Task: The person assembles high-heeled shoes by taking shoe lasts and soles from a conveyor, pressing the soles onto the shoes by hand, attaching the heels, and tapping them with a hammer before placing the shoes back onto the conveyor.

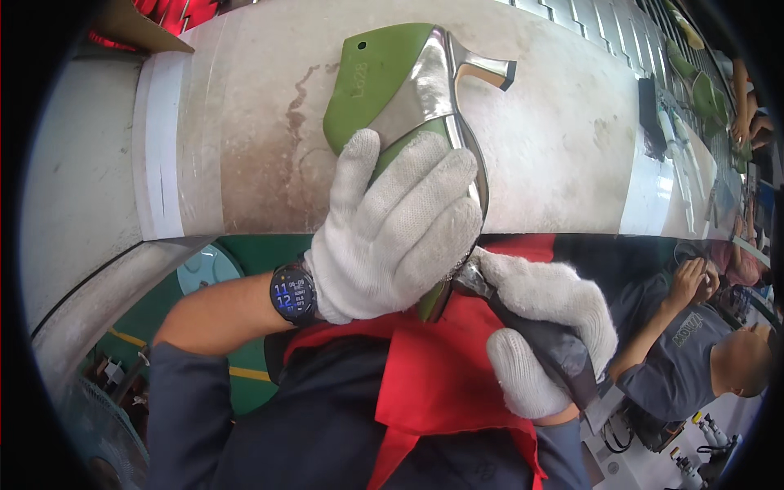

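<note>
Fingers [425,192] of gloved left hand [392,237] are wrapping tight around green plastic shoe last with silver high-heel upper [408,90], steadying it; right hand [543,331] is gripping dark-handled tool [555,347] fully closed at its near toe end.

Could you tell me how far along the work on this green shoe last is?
Done: silver upper and heel sit on the green last. In hand: left hand grips it; right hand presses a dark tool at its toe end. What remains cannot be judged.
</note>
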